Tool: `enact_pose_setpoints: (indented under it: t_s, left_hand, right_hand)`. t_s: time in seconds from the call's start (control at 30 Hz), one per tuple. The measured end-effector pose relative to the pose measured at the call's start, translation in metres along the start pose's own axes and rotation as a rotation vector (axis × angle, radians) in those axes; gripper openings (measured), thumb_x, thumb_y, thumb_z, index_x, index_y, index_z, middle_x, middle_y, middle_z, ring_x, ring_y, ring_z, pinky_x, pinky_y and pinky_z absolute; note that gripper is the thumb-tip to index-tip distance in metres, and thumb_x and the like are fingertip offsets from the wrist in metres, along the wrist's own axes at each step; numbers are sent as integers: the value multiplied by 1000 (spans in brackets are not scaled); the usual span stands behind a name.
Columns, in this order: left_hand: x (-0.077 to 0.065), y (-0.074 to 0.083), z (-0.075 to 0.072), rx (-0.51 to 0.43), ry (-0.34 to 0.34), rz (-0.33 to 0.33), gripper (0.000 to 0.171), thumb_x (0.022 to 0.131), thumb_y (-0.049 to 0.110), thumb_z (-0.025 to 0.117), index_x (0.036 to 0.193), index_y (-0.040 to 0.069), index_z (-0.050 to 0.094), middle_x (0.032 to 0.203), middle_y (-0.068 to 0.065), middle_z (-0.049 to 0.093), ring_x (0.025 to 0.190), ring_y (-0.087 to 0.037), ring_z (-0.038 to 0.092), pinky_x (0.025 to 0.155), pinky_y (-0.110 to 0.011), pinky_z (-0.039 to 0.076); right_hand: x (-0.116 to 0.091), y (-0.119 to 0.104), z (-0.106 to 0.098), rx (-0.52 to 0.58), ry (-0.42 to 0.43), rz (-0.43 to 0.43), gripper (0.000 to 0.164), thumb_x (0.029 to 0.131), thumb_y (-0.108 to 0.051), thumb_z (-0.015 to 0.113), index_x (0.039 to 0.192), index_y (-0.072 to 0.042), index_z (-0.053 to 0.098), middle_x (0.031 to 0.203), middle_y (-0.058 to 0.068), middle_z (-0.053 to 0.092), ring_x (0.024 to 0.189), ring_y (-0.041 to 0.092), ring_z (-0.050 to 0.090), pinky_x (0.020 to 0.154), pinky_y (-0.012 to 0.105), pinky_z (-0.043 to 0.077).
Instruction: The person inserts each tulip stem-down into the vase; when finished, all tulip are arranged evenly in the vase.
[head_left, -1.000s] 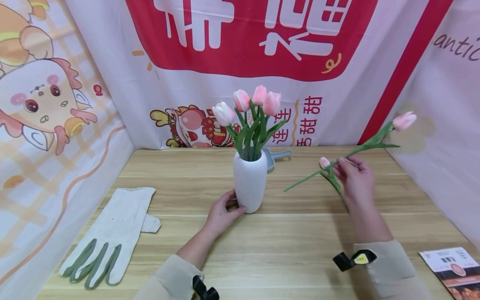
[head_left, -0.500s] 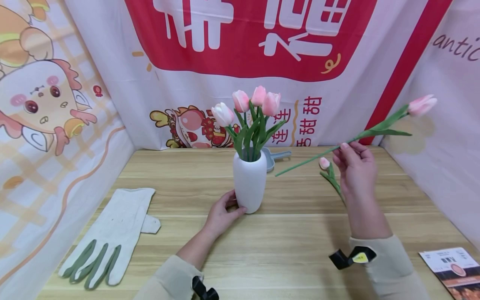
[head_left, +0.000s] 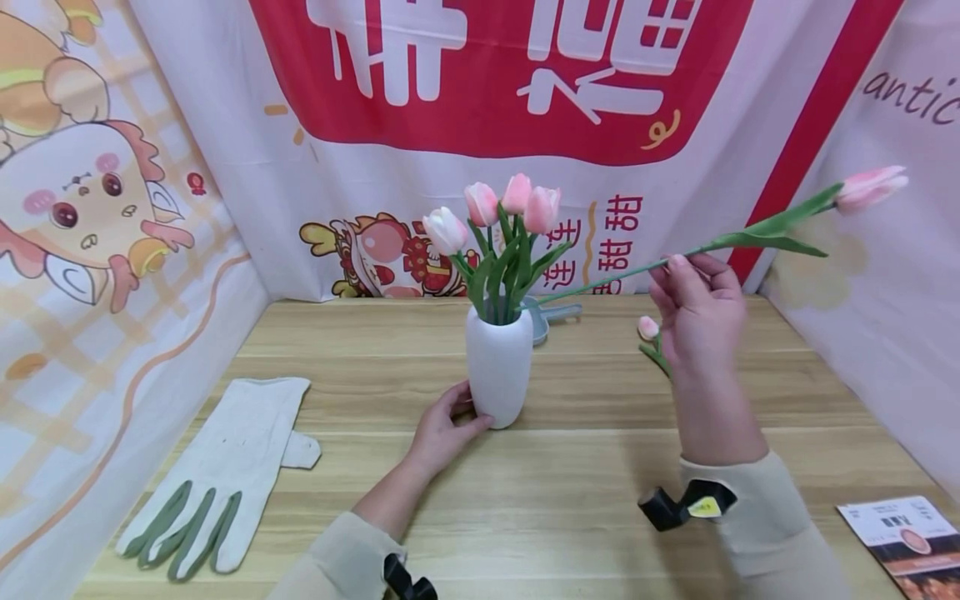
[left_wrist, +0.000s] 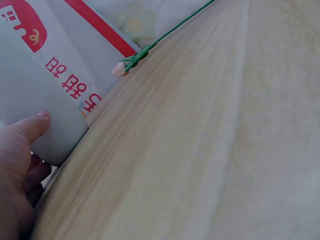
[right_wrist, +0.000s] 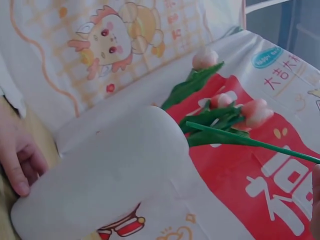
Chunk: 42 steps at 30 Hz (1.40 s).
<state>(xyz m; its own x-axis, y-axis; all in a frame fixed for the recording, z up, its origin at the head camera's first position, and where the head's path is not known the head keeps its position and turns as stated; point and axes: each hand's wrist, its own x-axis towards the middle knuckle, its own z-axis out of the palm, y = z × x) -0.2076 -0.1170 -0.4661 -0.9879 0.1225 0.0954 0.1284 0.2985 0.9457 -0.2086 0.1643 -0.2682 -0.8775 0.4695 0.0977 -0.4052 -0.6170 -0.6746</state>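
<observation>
A white vase (head_left: 498, 367) stands upright on the table, holding several pink and white tulips (head_left: 517, 250). My left hand (head_left: 441, 429) grips the vase near its base, thumb in front and fingers behind; the left wrist view shows the thumb (left_wrist: 37, 125) against its wall. Between thumb and fingers, my right hand (head_left: 703, 312) pinches a pink tulip (head_left: 870, 187) by its green stem. Its bloom points up to the right, and the stem's lower end reaches the vase mouth. In the right wrist view that stem (right_wrist: 260, 144) overlaps the leaves over the rim.
Another tulip (head_left: 648, 327) lies on the table behind my right wrist. A grey-blue scoop (head_left: 558, 312) lies behind the vase. To the left is a white and green glove (head_left: 225, 467); a printed card (head_left: 903, 533) lies at the right edge. Printed cloth surrounds the table (head_left: 570, 500).
My right hand has lifted the tulip and moved it up and left, bringing the stem's end from over the table to the vase mouth. The left hand stays on the vase.
</observation>
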Motion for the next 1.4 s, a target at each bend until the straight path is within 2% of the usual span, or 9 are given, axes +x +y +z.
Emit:
enact_pose_setpoints:
  t_s: [0.2, 0.5, 0.67, 0.83, 1.03, 1.13, 1.4]
  left_hand:
    - [0, 1, 0, -10, -2, -6, 63, 83, 21, 79, 139, 9, 52, 129, -14, 64, 119, -31, 61, 106, -48, 46]
    - [0, 1, -1, -13, -11, -17, 65, 83, 22, 79, 141, 11, 50, 131, -12, 63, 121, -29, 61, 107, -47, 46]
    - [0, 0, -1, -7, -14, -16, 66, 83, 24, 79, 141, 11, 50, 131, -12, 63, 121, -29, 61, 107, -47, 46]
    - [0, 0, -1, -1, -14, -15, 65, 83, 23, 79, 140, 11, 51, 130, -12, 63, 120, -29, 61, 106, -47, 47]
    - [1, -3, 0, -10, -10, 3, 64, 83, 20, 79, 140, 9, 52, 129, -14, 64, 119, -30, 62, 106, -47, 47]
    - [1, -4, 0, -15, -8, 16, 64, 83, 21, 79, 139, 8, 52, 128, -16, 64, 119, -32, 62, 105, -48, 47]
    - [1, -2, 0, -5, -5, 6, 64, 83, 21, 79, 140, 8, 51, 129, -15, 64, 120, -31, 61, 106, -48, 47]
  right_hand:
    - [-12, 17, 13, -43, -100, -63, 22, 85, 1, 72, 98, -4, 55, 86, 10, 69, 68, 15, 72, 61, 24, 60]
    - [-26, 44, 16, -287, -223, -171, 14, 88, 0, 69, 95, -8, 60, 86, 1, 72, 75, 11, 72, 67, 25, 61]
    - [-31, 55, 19, -361, -294, -169, 13, 89, -3, 70, 96, -11, 62, 92, 3, 71, 82, 13, 73, 70, 25, 61]
    - [-35, 64, 25, -471, -376, -186, 15, 90, -3, 69, 96, -14, 62, 90, -3, 70, 81, 9, 70, 71, 23, 60]
    - [-35, 76, 31, -579, -472, -232, 15, 88, 2, 68, 102, 2, 62, 87, -11, 69, 77, 6, 66, 69, 21, 59]
    - [-36, 80, 33, -612, -504, -229, 18, 88, 3, 68, 104, 8, 61, 87, -8, 69, 77, 7, 65, 70, 21, 59]
    - [-37, 84, 38, -767, -515, -198, 16, 89, -4, 69, 103, 3, 66, 100, 16, 70, 81, 8, 63, 73, 16, 56]
